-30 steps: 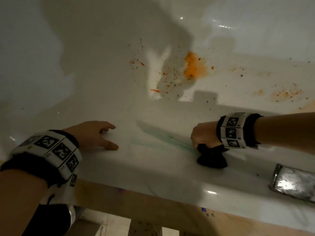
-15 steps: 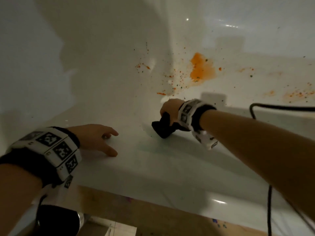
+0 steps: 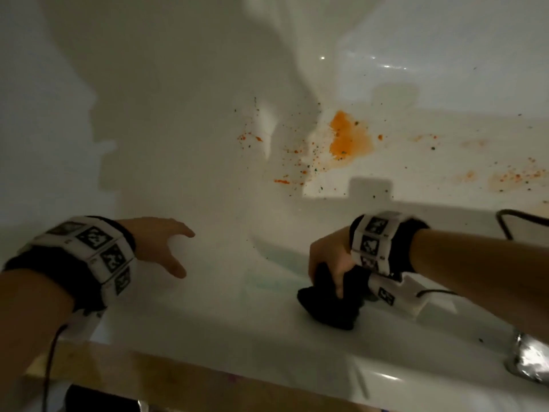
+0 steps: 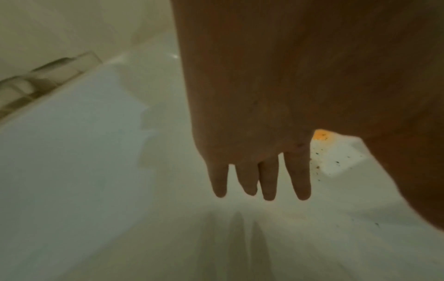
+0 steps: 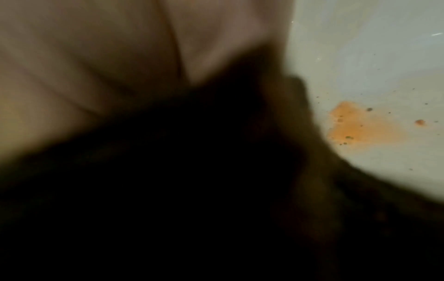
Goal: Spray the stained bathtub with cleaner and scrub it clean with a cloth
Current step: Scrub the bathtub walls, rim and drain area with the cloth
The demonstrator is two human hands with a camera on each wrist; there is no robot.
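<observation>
The white bathtub [image 3: 184,150] fills the head view, with a large orange stain [image 3: 347,138] and scattered orange and dark specks on its floor. My right hand [image 3: 329,263] grips a bunched black cloth [image 3: 329,307] and presses it on the tub's near inner wall, over a faint greenish smear [image 3: 276,260]. In the right wrist view the black cloth [image 5: 192,190] blocks most of the picture, with the orange stain [image 5: 353,125] beyond. My left hand [image 3: 160,242] rests on the near wall with straight spread fingers [image 4: 264,178] and holds nothing.
A shiny metal fitting [image 3: 528,358] sits on the tub rim at the lower right. More orange smears [image 3: 511,176] run along the tub floor to the right. A black cable [image 3: 517,218] loops behind my right forearm. A wooden ledge [image 3: 142,370] lies below the rim.
My right hand has dragged the cloth back towards the near right after its sweep to the far left half a second ago. My left hand stays where it was.
</observation>
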